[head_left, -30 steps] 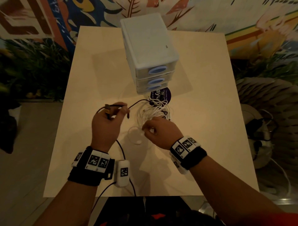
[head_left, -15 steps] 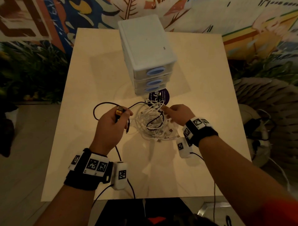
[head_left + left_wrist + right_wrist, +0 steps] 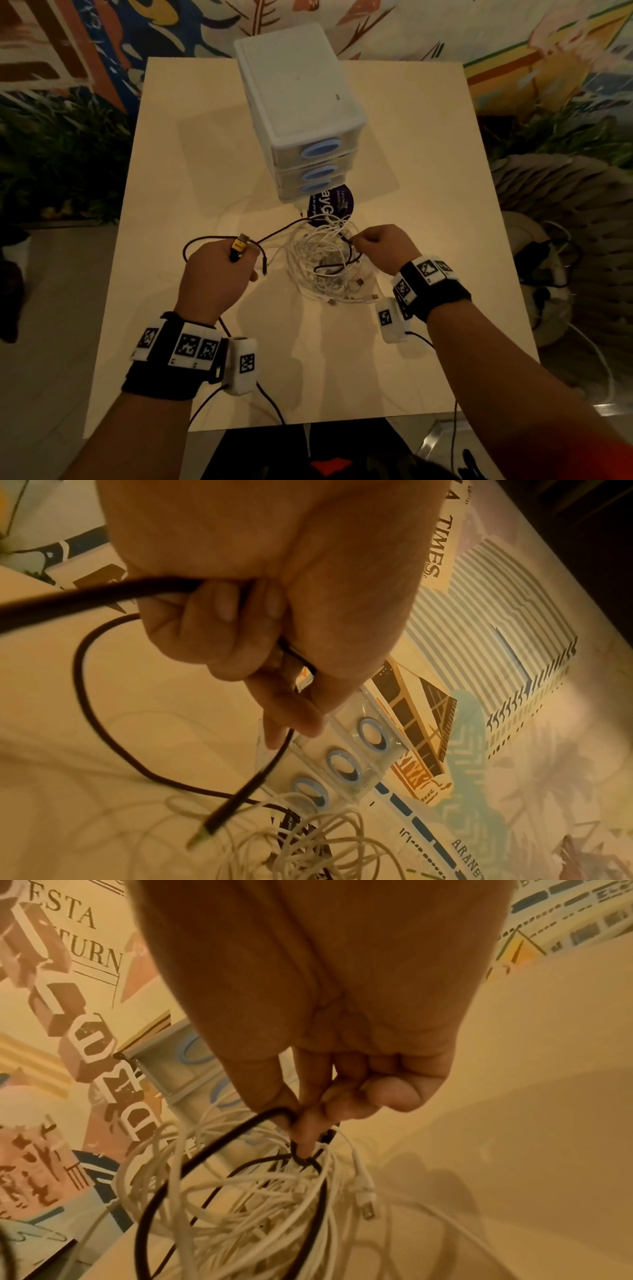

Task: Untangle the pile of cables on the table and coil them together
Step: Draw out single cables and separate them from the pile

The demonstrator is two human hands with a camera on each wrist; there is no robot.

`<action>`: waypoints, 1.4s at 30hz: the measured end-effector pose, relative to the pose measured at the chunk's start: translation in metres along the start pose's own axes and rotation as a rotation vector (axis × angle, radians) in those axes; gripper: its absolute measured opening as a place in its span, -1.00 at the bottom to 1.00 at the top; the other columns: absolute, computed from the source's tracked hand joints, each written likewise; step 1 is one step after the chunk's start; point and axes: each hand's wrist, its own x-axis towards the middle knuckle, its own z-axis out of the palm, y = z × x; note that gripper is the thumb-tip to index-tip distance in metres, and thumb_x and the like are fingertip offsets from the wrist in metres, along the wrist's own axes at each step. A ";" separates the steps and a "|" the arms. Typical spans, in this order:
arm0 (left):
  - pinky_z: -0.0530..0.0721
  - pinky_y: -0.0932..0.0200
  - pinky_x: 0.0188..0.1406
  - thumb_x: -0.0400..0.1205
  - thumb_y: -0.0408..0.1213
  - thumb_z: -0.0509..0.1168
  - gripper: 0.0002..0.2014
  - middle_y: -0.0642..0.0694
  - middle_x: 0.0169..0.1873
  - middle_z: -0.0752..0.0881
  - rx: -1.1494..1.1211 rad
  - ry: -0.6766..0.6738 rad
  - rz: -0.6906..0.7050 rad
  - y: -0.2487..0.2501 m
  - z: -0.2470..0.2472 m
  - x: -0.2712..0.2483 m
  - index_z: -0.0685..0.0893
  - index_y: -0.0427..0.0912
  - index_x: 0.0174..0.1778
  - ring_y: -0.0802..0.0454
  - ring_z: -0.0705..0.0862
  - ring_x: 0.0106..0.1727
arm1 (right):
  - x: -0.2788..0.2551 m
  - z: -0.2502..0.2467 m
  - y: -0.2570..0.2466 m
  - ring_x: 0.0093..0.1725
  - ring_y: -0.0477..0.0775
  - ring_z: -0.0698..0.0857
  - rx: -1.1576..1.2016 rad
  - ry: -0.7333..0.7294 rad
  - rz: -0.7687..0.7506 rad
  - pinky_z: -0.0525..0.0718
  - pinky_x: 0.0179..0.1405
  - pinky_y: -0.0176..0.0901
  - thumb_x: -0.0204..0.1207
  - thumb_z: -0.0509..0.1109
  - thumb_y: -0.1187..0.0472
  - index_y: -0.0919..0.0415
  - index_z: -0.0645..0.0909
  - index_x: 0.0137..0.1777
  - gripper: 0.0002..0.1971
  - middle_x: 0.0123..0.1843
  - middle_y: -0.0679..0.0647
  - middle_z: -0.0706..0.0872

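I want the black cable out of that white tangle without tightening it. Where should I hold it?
Judging by how it lies, take the black cable at the loop lying on the white cables, from above with a fingertip pinch. The left hand already holds its plug end.

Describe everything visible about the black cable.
The black cable is thin and looks rubbery. The left hand grips it near its yellow plug, with a short loose end dangling beside. From there it loops over the table into the white cables, where the right hand pinches it.
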 end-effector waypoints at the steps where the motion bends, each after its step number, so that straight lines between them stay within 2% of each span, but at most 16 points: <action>1: 0.51 0.13 -0.25 0.74 -0.07 0.28 -0.68 0.10 -0.49 0.76 -0.003 -0.003 -0.001 0.001 0.000 0.001 0.83 -0.05 -0.25 0.10 0.69 -0.30 | 0.000 -0.001 0.001 0.00 0.17 0.73 0.003 0.000 0.005 0.60 -0.01 -0.06 0.67 0.37 0.06 0.20 0.84 0.10 -0.72 -0.01 0.19 0.84; 3: 0.54 0.13 -0.26 0.73 -0.06 0.29 -0.68 0.04 -0.45 0.77 0.025 0.003 0.003 0.003 0.001 0.003 0.80 -0.06 -0.29 0.09 0.69 -0.30 | 0.000 -0.003 0.002 -0.06 0.13 0.70 0.032 0.030 0.004 0.56 -0.06 -0.11 0.67 0.38 0.05 0.23 0.83 0.09 -0.72 -0.06 0.16 0.81; 5: 0.61 0.03 -0.24 0.73 0.00 0.29 -0.64 -0.04 -0.45 0.74 0.051 0.028 0.039 0.007 0.002 0.002 0.75 -0.09 -0.32 -0.05 0.68 -0.31 | -0.001 -0.005 0.004 -0.20 0.05 0.63 0.062 0.071 0.004 0.47 -0.14 -0.16 0.67 0.39 0.05 0.26 0.81 0.04 -0.72 -0.22 0.07 0.73; 8: 0.55 -0.03 -0.31 0.72 0.08 0.30 -0.60 -0.07 -0.48 0.63 0.061 0.100 0.199 0.018 0.008 -0.001 0.62 -0.10 -0.35 -0.10 0.62 -0.35 | -0.005 -0.003 0.005 -0.32 -0.07 0.55 0.087 0.101 -0.007 0.40 -0.25 -0.17 0.67 0.39 0.01 0.23 0.76 -0.04 -0.72 -0.34 -0.06 0.62; 14: 0.57 0.13 -0.26 0.53 0.33 0.44 -0.65 0.14 -0.30 0.67 0.043 0.040 0.387 0.055 0.041 -0.003 0.67 0.17 0.02 0.22 0.64 -0.23 | -0.014 0.003 0.005 -0.19 -0.02 0.66 0.146 0.141 -0.067 0.52 -0.18 -0.13 0.65 0.39 -0.02 0.07 0.74 -0.04 -0.81 -0.18 -0.02 0.76; 16: 0.55 0.16 -0.22 0.47 0.36 0.46 -0.52 0.19 -0.22 0.68 0.132 -0.019 0.364 0.060 0.055 0.002 0.65 0.23 0.22 0.20 0.68 -0.15 | -0.017 0.006 0.005 -0.14 0.01 0.71 0.141 0.131 -0.086 0.61 -0.13 -0.10 0.63 0.40 -0.01 0.06 0.75 0.00 -0.82 -0.13 -0.01 0.80; 18: 0.59 0.13 -0.15 0.50 0.31 0.44 -0.45 0.10 -0.10 0.76 0.246 -0.067 0.336 0.058 0.069 0.011 0.64 0.18 0.36 0.03 0.74 -0.03 | -0.020 0.008 0.006 -0.10 0.04 0.73 0.114 0.104 -0.105 0.63 -0.08 -0.08 0.63 0.39 0.01 0.05 0.75 0.03 -0.83 -0.10 0.01 0.81; 20: 0.62 0.07 -0.14 0.60 0.17 0.37 -0.63 0.02 -0.06 0.80 0.312 -0.059 0.341 0.053 0.077 0.021 0.70 0.12 0.27 -0.09 0.76 0.02 | -0.021 0.008 0.008 -0.13 0.02 0.73 0.098 0.062 -0.109 0.64 -0.07 -0.08 0.66 0.36 0.01 0.05 0.75 0.02 -0.82 -0.14 0.00 0.81; 23: 0.43 0.10 -0.30 0.71 -0.01 0.30 -0.84 0.08 -0.35 0.63 0.307 -0.031 0.366 0.045 0.078 0.030 0.72 0.04 -0.06 -0.14 0.70 -0.15 | -0.021 0.007 0.010 -0.26 -0.05 0.80 0.172 -0.028 -0.081 0.71 -0.02 -0.07 0.74 0.24 0.02 0.05 0.75 -0.01 -0.74 -0.28 -0.02 0.84; 25: 0.36 0.09 -0.35 0.72 -0.05 0.29 -0.83 0.11 -0.46 0.51 0.276 -0.033 0.373 0.040 0.079 0.034 0.66 0.06 -0.18 -0.12 0.62 -0.26 | -0.019 0.008 0.011 -0.32 0.00 0.84 0.260 -0.075 -0.038 0.74 -0.04 -0.10 0.78 0.17 0.07 0.06 0.71 0.10 -0.73 -0.32 0.02 0.85; 28: 0.37 0.09 -0.37 0.70 -0.05 0.31 -0.81 0.07 -0.45 0.55 0.241 -0.032 0.382 0.034 0.081 0.039 0.74 0.01 -0.15 -0.08 0.60 -0.29 | -0.013 0.009 0.011 -0.39 -0.06 0.83 0.206 -0.066 -0.005 0.75 -0.18 -0.16 0.77 0.21 0.07 -0.01 0.62 0.23 -0.82 -0.34 -0.05 0.85; 31: 0.40 0.10 -0.38 0.71 0.00 0.32 -0.80 0.07 -0.43 0.59 0.205 -0.040 0.403 0.031 0.082 0.042 0.77 0.03 -0.12 -0.04 0.58 -0.29 | -0.002 0.010 0.009 -0.39 -0.16 0.80 0.026 -0.040 -0.044 0.74 -0.17 -0.22 0.70 0.32 -0.06 -0.04 0.67 0.17 -0.81 -0.36 -0.11 0.83; 34: 0.31 0.19 -0.46 0.70 -0.01 0.33 -0.82 0.12 -0.50 0.54 0.167 -0.061 0.417 0.030 0.081 0.044 0.71 0.15 -0.22 0.04 0.53 -0.34 | 0.006 0.011 0.006 -0.20 -0.03 0.78 -0.043 -0.025 -0.074 0.72 -0.06 -0.10 0.62 0.40 -0.14 -0.12 0.73 0.11 -0.81 -0.27 -0.09 0.79; 37: 0.32 0.21 -0.46 0.71 -0.01 0.32 -0.81 0.11 -0.49 0.57 0.142 -0.081 0.401 0.028 0.078 0.044 0.77 0.15 -0.19 0.07 0.55 -0.36 | 0.011 0.010 0.006 -0.09 0.01 0.68 -0.047 0.005 -0.113 0.54 -0.08 -0.14 0.60 0.45 -0.12 -0.08 0.78 0.10 -0.80 -0.15 -0.07 0.72; 40: 0.28 0.13 -0.47 0.72 -0.02 0.31 -0.66 0.06 -0.55 0.53 0.145 -0.055 0.369 0.025 0.075 0.046 0.57 0.14 -0.41 0.12 0.50 -0.44 | 0.010 0.006 0.013 -0.04 0.00 0.71 0.040 0.079 -0.174 0.63 0.02 -0.07 0.58 0.49 -0.11 -0.10 0.79 0.01 -0.85 -0.05 -0.05 0.75; 42: 0.28 0.08 -0.49 0.73 -0.05 0.32 -0.60 0.02 -0.57 0.50 0.144 -0.020 0.368 0.024 0.073 0.046 0.48 0.08 -0.47 0.04 0.48 -0.46 | 0.006 0.003 0.018 -0.05 -0.08 0.76 0.126 0.111 -0.204 0.69 0.07 -0.04 0.59 0.50 -0.08 -0.11 0.79 -0.01 -0.89 -0.07 -0.09 0.82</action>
